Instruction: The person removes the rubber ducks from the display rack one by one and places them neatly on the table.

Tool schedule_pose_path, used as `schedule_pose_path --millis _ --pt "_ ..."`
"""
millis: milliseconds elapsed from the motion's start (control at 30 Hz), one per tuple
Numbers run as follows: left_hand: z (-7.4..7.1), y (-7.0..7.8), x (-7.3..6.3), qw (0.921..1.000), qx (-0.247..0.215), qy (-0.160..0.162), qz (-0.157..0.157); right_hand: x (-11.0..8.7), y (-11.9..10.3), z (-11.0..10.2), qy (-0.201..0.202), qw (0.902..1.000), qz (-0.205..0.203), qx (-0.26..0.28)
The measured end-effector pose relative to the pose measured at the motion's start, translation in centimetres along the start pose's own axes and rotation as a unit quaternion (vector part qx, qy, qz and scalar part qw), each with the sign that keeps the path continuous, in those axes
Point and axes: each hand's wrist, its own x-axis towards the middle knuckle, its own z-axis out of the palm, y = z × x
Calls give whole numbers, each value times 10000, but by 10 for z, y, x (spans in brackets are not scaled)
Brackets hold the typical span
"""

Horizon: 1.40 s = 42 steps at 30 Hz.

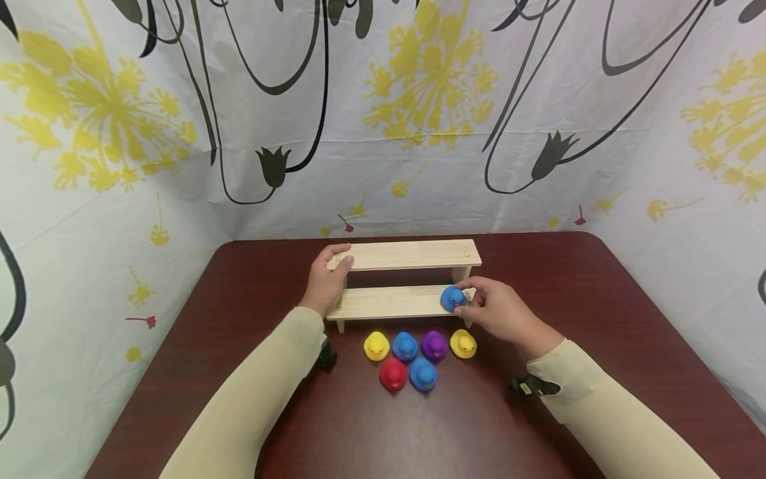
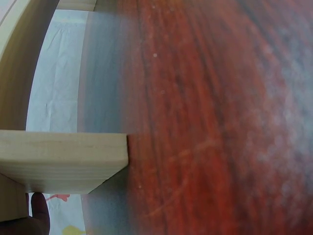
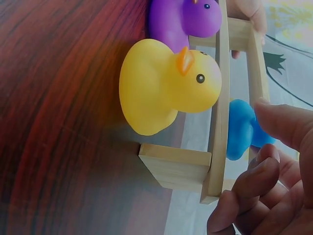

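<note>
A two-step wooden stand has an upper board [image 1: 413, 254] and a lower board [image 1: 389, 303]. My left hand [image 1: 325, 283] grips the upper board's left end, thumb over its top; in the left wrist view only a fingertip [image 2: 40, 208] shows beside the wood. At the right end of the lower board, my right hand [image 1: 503, 309] pinches a blue rubber duck [image 1: 453, 298] between thumb and fingers. In the right wrist view, the blue duck [image 3: 239, 129] touches the board, and the thumb [image 3: 281, 120] meets its head.
In front of the stand, on the dark red table [image 1: 359, 432], sit several rubber ducks: yellow [image 1: 376, 346], blue [image 1: 405, 346], purple [image 1: 434, 346] and yellow [image 1: 463, 344], with red [image 1: 393, 374] and blue [image 1: 423, 374] nearer me. Patterned cloth [image 1: 335, 133] hangs behind the table.
</note>
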Motion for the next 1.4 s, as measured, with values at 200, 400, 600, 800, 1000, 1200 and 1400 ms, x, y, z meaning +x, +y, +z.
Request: schedule_pose_path --millis 200,400,600,800,1000,1200,1400 --pt "-1 0 0 10000 88 31 18 -1 0 0 7 10000 -27 10" --pt "-1 0 0 9999 92 19 39 -2 0 0 -2 10000 -29 64" --pt "-1 -1 1 9999 105 7 49 -7 -5 -1 -25 10000 13 57" --pt "-1 -2 2 10000 54 -7 68 -14 -9 -1 -56 9999 -75 -57" --pt "-1 -1 1 10000 73 -16 42 -21 -11 -2 -100 9997 -147 -186" --pt "-1 -1 2 10000 55 12 31 -28 -16 -2 -231 9995 -157 -140" --pt "0 0 1 9999 110 28 34 -34 -20 -2 -314 9992 -223 -110"
